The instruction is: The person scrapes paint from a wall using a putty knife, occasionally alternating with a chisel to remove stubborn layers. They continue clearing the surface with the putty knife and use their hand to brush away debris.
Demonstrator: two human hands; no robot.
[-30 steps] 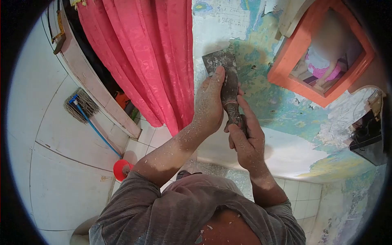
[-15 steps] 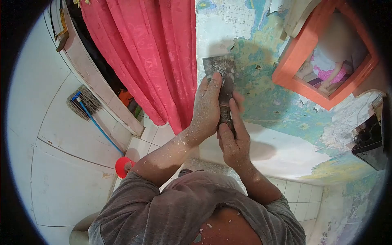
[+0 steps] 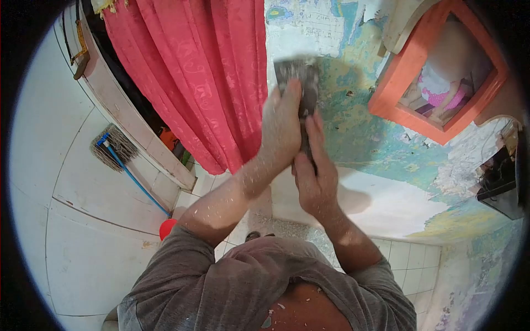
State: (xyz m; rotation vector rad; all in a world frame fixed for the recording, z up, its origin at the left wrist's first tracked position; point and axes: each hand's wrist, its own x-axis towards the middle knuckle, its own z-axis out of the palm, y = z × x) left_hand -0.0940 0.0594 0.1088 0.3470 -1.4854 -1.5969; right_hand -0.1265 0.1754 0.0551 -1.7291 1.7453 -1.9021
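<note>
A wide metal paint scraper [image 3: 310, 77], dusted with pale flakes, lies against the wall [image 3: 353, 99] with its blade pointing up. The wall shows peeling layers of green, blue and white paint. My right hand [image 3: 317, 185] is wrapped round the scraper's dark handle. Higher up, my left hand [image 3: 280, 127] grips the blade from the left side, its thumb laid on the flat metal. Motion blurs the blade's edge, and the fingers behind it are hidden. White flakes speckle both forearms.
A pink curtain [image 3: 193, 83] hangs just left of my hands. An orange-framed picture [image 3: 386, 105] is on the wall at the right, above a dark box [image 3: 499, 185]. A blue-handled mop [image 3: 130, 176] leans at the left by a red bucket [image 3: 167, 228]. Flakes litter the floor [image 3: 287, 227].
Both hands have pushed the scraper a little way up the wall, its blade now blurred. The grip on it stays much the same. My view has shifted slightly.
</note>
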